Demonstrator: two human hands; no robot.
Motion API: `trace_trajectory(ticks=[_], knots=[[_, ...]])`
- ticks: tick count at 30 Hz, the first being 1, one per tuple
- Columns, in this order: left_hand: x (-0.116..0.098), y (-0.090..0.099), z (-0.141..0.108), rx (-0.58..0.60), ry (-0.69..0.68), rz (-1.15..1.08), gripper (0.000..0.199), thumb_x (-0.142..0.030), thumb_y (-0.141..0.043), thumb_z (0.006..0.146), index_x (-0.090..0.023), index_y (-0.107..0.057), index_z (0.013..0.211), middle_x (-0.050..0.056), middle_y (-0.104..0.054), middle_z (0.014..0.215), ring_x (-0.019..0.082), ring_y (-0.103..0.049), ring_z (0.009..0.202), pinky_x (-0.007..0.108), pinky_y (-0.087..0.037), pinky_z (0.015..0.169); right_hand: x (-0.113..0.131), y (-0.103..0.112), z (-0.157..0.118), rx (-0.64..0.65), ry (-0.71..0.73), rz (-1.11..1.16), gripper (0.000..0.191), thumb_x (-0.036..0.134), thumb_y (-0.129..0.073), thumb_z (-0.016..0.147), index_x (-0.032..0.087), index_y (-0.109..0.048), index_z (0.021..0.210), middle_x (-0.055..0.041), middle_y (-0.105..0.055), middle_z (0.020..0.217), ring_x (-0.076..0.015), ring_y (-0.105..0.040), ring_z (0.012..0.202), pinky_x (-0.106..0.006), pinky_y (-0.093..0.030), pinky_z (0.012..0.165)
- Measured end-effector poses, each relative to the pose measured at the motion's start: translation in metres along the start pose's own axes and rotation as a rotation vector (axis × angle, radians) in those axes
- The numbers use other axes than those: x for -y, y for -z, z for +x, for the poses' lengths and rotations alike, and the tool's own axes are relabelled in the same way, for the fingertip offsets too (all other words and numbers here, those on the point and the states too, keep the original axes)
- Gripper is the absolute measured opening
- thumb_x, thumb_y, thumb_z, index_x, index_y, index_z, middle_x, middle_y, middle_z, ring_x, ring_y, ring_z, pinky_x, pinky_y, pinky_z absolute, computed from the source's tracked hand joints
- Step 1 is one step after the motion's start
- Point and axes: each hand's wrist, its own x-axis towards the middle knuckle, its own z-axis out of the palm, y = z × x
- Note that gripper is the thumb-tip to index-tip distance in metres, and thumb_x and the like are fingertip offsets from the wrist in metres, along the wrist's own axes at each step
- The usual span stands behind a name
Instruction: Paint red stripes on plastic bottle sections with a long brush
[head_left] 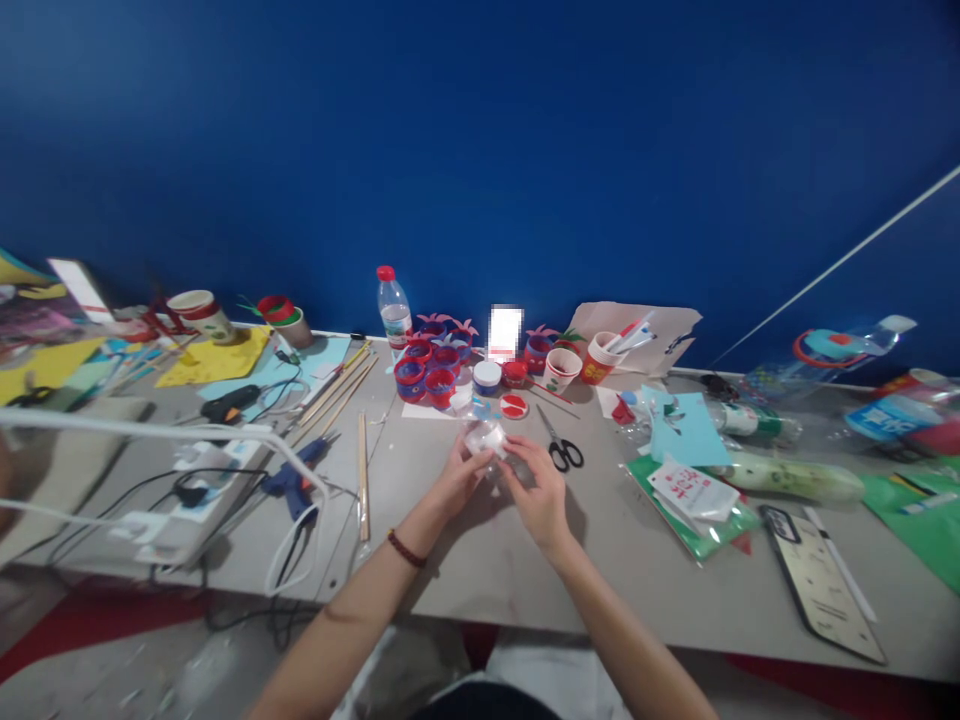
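Both my hands are together above the middle of the table. My left hand [461, 478] is closed around the side of a small clear, whitish plastic piece [486, 438]. On its other side my right hand [541, 492] pinches the edge with thumb and fingers. Glare and blur hide the piece's exact shape. Just beyond it lies a round red-and-white disc [514, 406]. Black-handled scissors [568, 456] rest to the right of my hands. Several small red-and-blue cups [440, 384], some with petal-like tops, stand behind, near a white-lidded jar [487, 377].
To the left are wooden sticks [364, 475], a blue glue gun [292, 480] and a power strip [191, 515] with trailing cables. A water bottle [394, 315] stands at the back. Paper cups [561, 371], a plastic packet [694, 500] and a phone [817, 585] are on the right.
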Motion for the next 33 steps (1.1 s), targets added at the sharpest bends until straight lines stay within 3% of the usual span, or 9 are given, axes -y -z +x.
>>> trace_trajectory(ticks=[5,11,18,26,33], knots=[[0.001,0.002,-0.003,-0.011,-0.006,0.031,0.065,-0.018,-0.086,0.065,-0.029,-0.054,0.12,-0.001,-0.072,0.105,0.016,-0.069,0.099,0.03,-0.048,0.093,0.003,-0.001,0.001,-0.033,0.009,-0.008,0.02,0.02,-0.063,0.091,0.024,-0.071,0.109,-0.0095,-0.073,0.111,-0.0226,-0.069,0.104,-0.041,-0.056,0.093],[0.0,0.001,-0.002,0.037,0.02,0.035,0.055,-0.026,-0.081,0.074,-0.028,-0.057,0.124,0.002,-0.071,0.112,0.019,-0.067,0.107,0.033,-0.046,0.099,0.005,0.0,0.003,-0.027,0.024,-0.004,0.029,0.015,-0.059,0.09,0.024,-0.07,0.115,-0.0103,-0.071,0.112,-0.0222,-0.068,0.104,-0.04,-0.056,0.093],[0.002,0.001,-0.005,0.074,0.001,0.114,0.056,-0.025,-0.079,0.077,-0.029,-0.057,0.128,0.003,-0.068,0.12,0.023,-0.061,0.116,0.041,-0.04,0.109,0.002,-0.001,0.001,-0.074,-0.071,0.046,0.024,0.02,-0.062,0.09,0.023,-0.072,0.111,-0.0096,-0.07,0.106,-0.0214,-0.068,0.099,-0.038,-0.057,0.088],[0.004,-0.001,-0.008,0.058,-0.023,0.131,0.055,-0.024,-0.079,0.077,-0.032,-0.057,0.127,0.002,-0.068,0.12,0.022,-0.061,0.116,0.039,-0.041,0.108,-0.002,-0.003,0.0,-0.096,-0.171,0.149,0.015,0.023,-0.065,0.089,0.023,-0.075,0.101,-0.0086,-0.071,0.103,-0.0211,-0.068,0.097,-0.038,-0.055,0.09],[0.006,-0.004,-0.012,0.063,-0.002,0.155,0.062,-0.024,-0.082,0.074,-0.031,-0.055,0.13,0.003,-0.067,0.121,0.024,-0.06,0.119,0.045,-0.038,0.113,-0.01,-0.004,0.001,-0.108,-0.352,0.267,0.008,0.028,-0.069,0.084,0.023,-0.075,0.085,-0.0062,-0.07,0.094,-0.0199,-0.066,0.09,-0.035,-0.053,0.085]])
